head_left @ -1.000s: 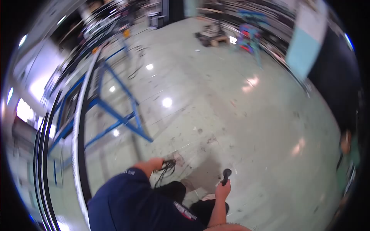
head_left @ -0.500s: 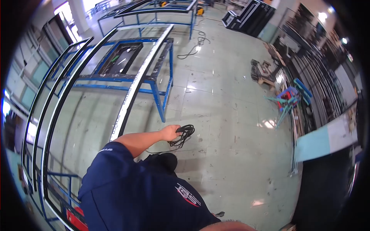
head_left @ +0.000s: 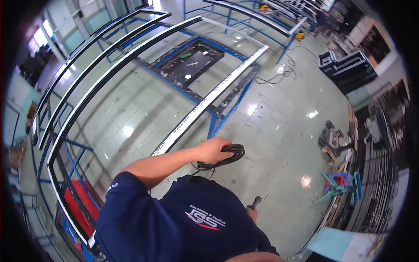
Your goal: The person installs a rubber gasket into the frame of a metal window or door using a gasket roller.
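Observation:
My left hand [head_left: 214, 150] reaches out in front of my body, closed around a coiled black cable [head_left: 235, 153]. The loops hang from the fist, and a strand drops below it towards the floor. Low beside my torso, my right hand [head_left: 252, 213] is partly hidden by my shirt. Its fingers are closed on a small dark object [head_left: 255, 201] whose kind I cannot make out. Just beyond my left hand runs a long black-and-white door or window frame [head_left: 192, 114] with printed film, lying across a blue metal workbench [head_left: 238, 105].
A dark tray [head_left: 192, 65] with small items sits on the workbench. Further frames [head_left: 257, 19] rest on stands behind. A loose cable [head_left: 283, 74] lies on the tiled floor [head_left: 262, 153]. Along the right are a green stool [head_left: 334, 187] and stacked profiles [head_left: 375, 170]; something red [head_left: 83, 201] stands left.
My view has turned left, so the workbench and frames sit further right. The cable coil stays in my left hand, somewhat higher and flatter. My right hand has come into view with its dark object.

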Demonstrator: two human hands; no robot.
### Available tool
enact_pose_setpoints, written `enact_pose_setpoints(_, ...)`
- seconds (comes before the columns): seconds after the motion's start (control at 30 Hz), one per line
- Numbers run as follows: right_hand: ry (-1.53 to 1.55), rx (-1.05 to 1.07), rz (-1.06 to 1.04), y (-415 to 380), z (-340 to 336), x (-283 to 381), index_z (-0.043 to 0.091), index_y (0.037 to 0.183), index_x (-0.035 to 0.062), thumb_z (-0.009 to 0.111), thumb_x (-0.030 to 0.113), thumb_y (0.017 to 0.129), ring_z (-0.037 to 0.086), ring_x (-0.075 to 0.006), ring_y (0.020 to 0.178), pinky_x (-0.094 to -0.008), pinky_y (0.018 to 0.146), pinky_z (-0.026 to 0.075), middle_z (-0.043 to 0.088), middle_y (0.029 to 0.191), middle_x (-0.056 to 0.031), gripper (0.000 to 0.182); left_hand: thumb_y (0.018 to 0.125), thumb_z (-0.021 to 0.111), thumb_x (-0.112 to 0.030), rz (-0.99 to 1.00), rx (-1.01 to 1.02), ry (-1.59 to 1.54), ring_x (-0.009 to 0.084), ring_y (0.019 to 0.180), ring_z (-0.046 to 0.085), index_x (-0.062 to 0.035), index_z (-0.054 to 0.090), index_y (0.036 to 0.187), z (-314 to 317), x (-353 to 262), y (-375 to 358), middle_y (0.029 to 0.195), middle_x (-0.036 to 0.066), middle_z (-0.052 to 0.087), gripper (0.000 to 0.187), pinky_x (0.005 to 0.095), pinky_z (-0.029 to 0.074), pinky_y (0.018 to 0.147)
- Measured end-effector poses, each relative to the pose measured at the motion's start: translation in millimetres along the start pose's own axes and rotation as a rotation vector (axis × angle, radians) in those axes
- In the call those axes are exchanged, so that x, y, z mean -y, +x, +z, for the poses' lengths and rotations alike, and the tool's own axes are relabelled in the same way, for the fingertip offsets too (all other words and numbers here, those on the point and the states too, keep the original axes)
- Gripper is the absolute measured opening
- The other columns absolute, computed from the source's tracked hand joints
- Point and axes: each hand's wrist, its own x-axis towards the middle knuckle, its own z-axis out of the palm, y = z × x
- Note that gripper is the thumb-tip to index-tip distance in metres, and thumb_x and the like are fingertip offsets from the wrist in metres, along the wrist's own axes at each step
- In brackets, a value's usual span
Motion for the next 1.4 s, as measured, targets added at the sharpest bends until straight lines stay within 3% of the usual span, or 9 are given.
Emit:
enact_pose_setpoints(0.3, -0.768, 0.429, -0.224, 148, -17, 130, 0.066, 0.097, 0.0017, 0.063, 0.009, 0.082, 0.06, -0.0217, 0.05, -0.0377, 0.045, 0.048, 0.06, 0.065, -0.0089, 0.016, 0.096, 0.071, -0.02, -0.218, -0.511, -0.216, 0.0088, 0.06, 0.051, -0.0024, 0.067, 0.107, -7, 7, -36, 0.071, -0.001, 0.056, 0.021, 0.0292, 0.039, 0.052)
enact_pose_setpoints(0.37, -0.849, 0.437, -0.135, 220, -23, 152, 0.07, 0.094, 0.0044, 0.066, 0.012, 0.082, 0.062, -0.0228, 0.052, -0.0395, 0.048, 0.05, 0.063, 0.065, -0.0093, 0.015, 0.094, 0.072, -0.017, -0.48, -0.604, -0.573, 0.0091, 0.06, 0.053, -0.0021, 0.066, 0.109, -21, -31, -48, 0.073, 0.0, 0.059, 0.021, 0.0278, 0.038, 0.049)
enact_pose_setpoints(0.53, -0.831, 0.374, -0.196, 322, 2, 281, 0.068, 0.095, 0.0038, 0.067, 0.006, 0.081, 0.057, -0.0205, 0.046, -0.0371, 0.042, 0.046, 0.062, 0.066, -0.0093, 0.015, 0.088, 0.072, -0.015, -0.227, -1.518, -0.63, 0.012, 0.055, 0.054, 0.0031, 0.057, 0.118, -45, -95, -107, 0.074, 0.007, 0.061, 0.038, 0.026, 0.048, 0.052)
enact_pose_setpoints(0.63, -0.764, 0.478, -0.317, 328, 65, 367, 0.067, 0.096, 0.0031, 0.067, 0.004, 0.08, 0.056, -0.0194, 0.046, -0.0365, 0.041, 0.044, 0.059, 0.064, -0.0083, 0.017, 0.103, 0.051, -0.037, 0.304, -1.336, -0.401, 0.0189, 0.082, 0.061, 0.0038, 0.051, 0.13, -126, -161, -192, 0.086, 0.008, 0.06, 0.049, 0.0349, 0.05, 0.08)
enact_pose_setpoints(0.7, -0.684, 0.597, -0.41, 309, 125, 415, 0.067, 0.097, 0.0023, 0.067, 0.004, 0.08, 0.055, -0.0176, 0.046, -0.0344, 0.042, 0.043, 0.058, 0.063, -0.0066, 0.017, 0.105, 0.05, -0.037, 0.188, -1.817, 0.019, 0.0208, 0.1, 0.061, 0.0027, 0.055, 0.128, -194, -233, -228, 0.1, 0.012, 0.065, 0.047, 0.0367, 0.047, 0.094)
enact_pose_setpoints(1.17, -0.383, 1.231, -0.546, 93, 360, 550, 0.063, 0.112, 0.0027, 0.066, 0.008, 0.091, 0.053, -0.0106, 0.057, -0.0271, 0.054, 0.043, 0.059, 0.078, -0.0013, 0.022, 0.1, 0.057, -0.039, -0.106, -1.665, 0.401, 0.0249, 0.099, 0.064, 0.0025, 0.061, 0.122, -433, -221, -96, 0.103, 0.016, 0.067, 0.047, 0.0403, 0.05, 0.09)
enact_pose_setpoints(1.27, -0.671, 1.147, -0.798, 106, 420, 587, 0.063, 0.117, 0.0011, 0.064, 0.011, 0.087, 0.057, -0.0149, 0.062, -0.0306, 0.057, 0.045, 0.062, 0.081, -0.0051, 0.031, 0.099, 0.058, -0.039, -0.159, -1.633, 0.409, 0.0258, 0.099, 0.065, 0.0024, 0.062, 0.121, -469, -200, -49, 0.103, 0.016, 0.068, 0.047, 0.0411, 0.05, 0.089)
enact_pose_setpoints(1.3, -0.779, 1.077, -1.1, 128, 456, 592, 0.063, 0.117, -0.0005, 0.066, 0.014, 0.084, 0.062, -0.0204, 0.069, -0.0363, 0.062, 0.049, 0.064, 0.083, -0.0114, 0.036, 0.099, 0.058, -0.039, -0.176, -1.624, 0.413, 0.0261, 0.099, 0.065, 0.0024, 0.062, 0.12, -482, -194, -32, 0.104, 0.017, 0.068, 0.047, 0.0413, 0.05, 0.089)
enact_pose_setpoints(1.4, -1.074, 1.115, -1.192, 164, 559, 620, 0.066, 0.117, -0.0003, 0.059, 0.012, 0.083, 0.069, -0.0386, 0.087, -0.0435, 0.079, 0.053, 0.071, 0.094, -0.0242, 0.036, 0.098, 0.06, -0.04, -0.238, -1.602, 0.425, 0.027, 0.099, 0.066, 0.0023, 0.064, 0.119, -521, -176, 21, 0.104, 0.017, 0.068, 0.047, 0.0421, 0.051, 0.088)
